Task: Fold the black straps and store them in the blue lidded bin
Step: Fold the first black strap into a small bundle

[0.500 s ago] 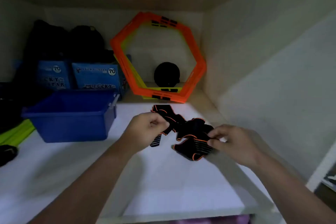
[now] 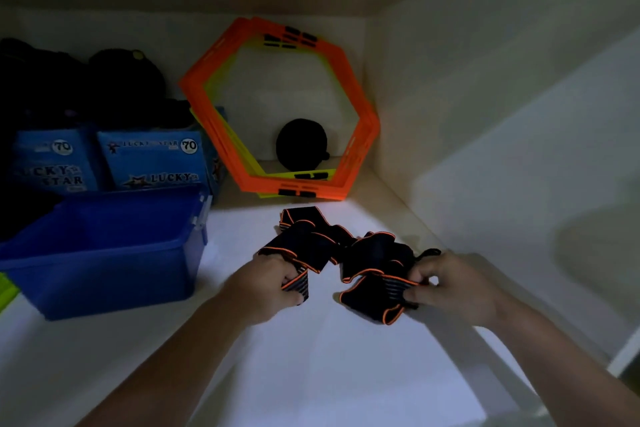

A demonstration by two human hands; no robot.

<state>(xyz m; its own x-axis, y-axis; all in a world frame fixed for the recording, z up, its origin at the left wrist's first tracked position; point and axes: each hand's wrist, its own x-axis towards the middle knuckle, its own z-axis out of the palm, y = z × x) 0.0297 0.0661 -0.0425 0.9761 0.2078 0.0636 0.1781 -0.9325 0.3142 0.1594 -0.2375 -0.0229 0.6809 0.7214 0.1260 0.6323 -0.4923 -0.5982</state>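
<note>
A heap of black straps with orange edging [image 2: 346, 253] lies on the white shelf, in the middle. My left hand [image 2: 266, 282] grips the left end of the heap, a striped strap end pinched under its fingers. My right hand [image 2: 446, 282] pinches a folded strap at the heap's right end. The blue bin [image 2: 104, 267] stands to the left of the straps, open on top, with a clear latch on its right wall. No lid shows on it.
Orange and yellow hexagonal frames [image 2: 356, 135] lean against the back wall, with a black round object [image 2: 301, 146] behind them. Blue "Lucky Star" boxes [image 2: 152, 159] and dark bags [image 2: 124, 83] stand behind the bin. The cabinet's right wall [image 2: 502, 149] is close to my right hand.
My left hand has shifted down onto the striped strap end. Both hands have drawn the heap a little wider apart.
</note>
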